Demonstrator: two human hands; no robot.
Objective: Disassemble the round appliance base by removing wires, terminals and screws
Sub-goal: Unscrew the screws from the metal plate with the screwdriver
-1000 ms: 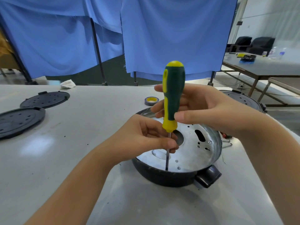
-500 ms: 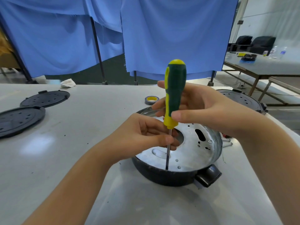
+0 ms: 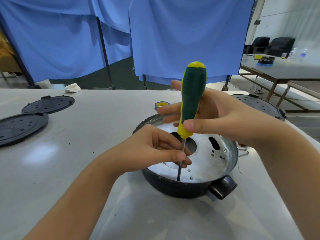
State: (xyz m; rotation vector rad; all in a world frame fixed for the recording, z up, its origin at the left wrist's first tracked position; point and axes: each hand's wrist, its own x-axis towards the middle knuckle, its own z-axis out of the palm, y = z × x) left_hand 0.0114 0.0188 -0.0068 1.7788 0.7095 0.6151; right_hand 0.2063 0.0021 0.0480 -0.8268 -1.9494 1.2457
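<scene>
The green-and-yellow screwdriver (image 3: 192, 99) stands nearly upright, tip at six o'clock inside the round silver-lined black appliance base (image 3: 207, 160); right hand (image 3: 221, 118) grips its handle, left hand (image 3: 152, 151) pinches the shaft.

Screwdriver (image 3: 192, 99) tip — sunk behind the base (image 3: 181, 189) rim — hidden.

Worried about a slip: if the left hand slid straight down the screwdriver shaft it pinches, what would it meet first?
Likely the metal plate inside the base, right below the left hand.
</scene>
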